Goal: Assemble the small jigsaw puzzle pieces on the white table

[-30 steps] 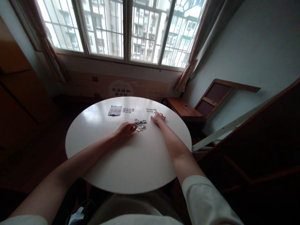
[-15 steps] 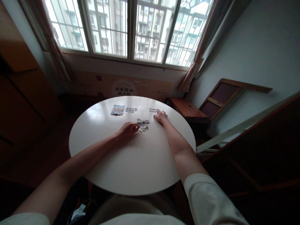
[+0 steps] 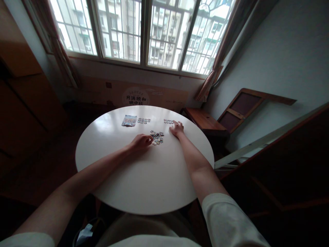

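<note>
A heap of loose jigsaw pieces (image 3: 157,136) lies on the round white table (image 3: 144,175). My left hand (image 3: 141,141) rests at the heap's left edge, fingers curled in a pinch on something too small to make out. My right hand (image 3: 176,128) lies flat with fingers spread, just right of the heap and touching the end of a small row of pieces (image 3: 168,121). A second small row of pieces (image 3: 143,120) and a printed picture card (image 3: 129,120) lie farther back.
Behind the table a cardboard box (image 3: 133,96) stands under the barred window. A low wooden table (image 3: 204,120) and a leaning wooden frame (image 3: 244,106) are at the right. Dark wooden furniture (image 3: 28,103) fills the left side.
My right hand has shifted slightly back toward the small row of pieces. My left hand stays curled at the heap. The view has panned a little.
</note>
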Tool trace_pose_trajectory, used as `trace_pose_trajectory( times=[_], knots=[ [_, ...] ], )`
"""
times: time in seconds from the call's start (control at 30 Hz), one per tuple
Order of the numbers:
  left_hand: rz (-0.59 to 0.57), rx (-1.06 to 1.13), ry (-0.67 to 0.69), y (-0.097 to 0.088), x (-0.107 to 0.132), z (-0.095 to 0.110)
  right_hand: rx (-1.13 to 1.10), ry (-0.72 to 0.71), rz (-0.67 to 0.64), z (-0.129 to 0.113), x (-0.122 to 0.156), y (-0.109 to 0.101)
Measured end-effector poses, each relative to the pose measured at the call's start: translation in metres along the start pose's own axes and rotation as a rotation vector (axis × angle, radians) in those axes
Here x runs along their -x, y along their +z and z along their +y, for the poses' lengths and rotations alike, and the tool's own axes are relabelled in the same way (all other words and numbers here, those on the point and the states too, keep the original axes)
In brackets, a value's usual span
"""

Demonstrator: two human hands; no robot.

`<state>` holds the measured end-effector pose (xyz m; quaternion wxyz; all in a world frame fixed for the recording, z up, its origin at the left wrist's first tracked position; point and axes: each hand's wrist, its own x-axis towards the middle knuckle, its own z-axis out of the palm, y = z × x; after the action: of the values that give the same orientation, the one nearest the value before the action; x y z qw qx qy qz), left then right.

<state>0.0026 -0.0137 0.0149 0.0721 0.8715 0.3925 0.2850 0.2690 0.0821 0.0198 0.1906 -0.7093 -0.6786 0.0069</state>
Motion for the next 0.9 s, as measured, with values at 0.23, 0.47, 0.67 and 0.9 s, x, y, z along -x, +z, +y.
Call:
trace_pose_trajectory(
  times=[0.23,0.47,0.67,0.9],
  knots=[
    [0.041,-0.042,-0.1,-0.002,-0.001,0.0,-0.052,0.023,0.145,-0.007,0.01,-0.01],
    [0.186,-0.034,-0.424,-0.004,-0.004,-0.007,-0.225,-0.028,-0.197,-0.035,0.013,-0.048],
    [0.074,-0.046,-0.413,-0.005,-0.003,-0.006,-0.231,-0.105,-0.33,-0.063,0.058,-0.049],
    [0.004,-0.069,-0.433,-0.007,-0.003,-0.004,-0.137,-0.064,-0.184,-0.073,0.099,-0.029]
  ],
)
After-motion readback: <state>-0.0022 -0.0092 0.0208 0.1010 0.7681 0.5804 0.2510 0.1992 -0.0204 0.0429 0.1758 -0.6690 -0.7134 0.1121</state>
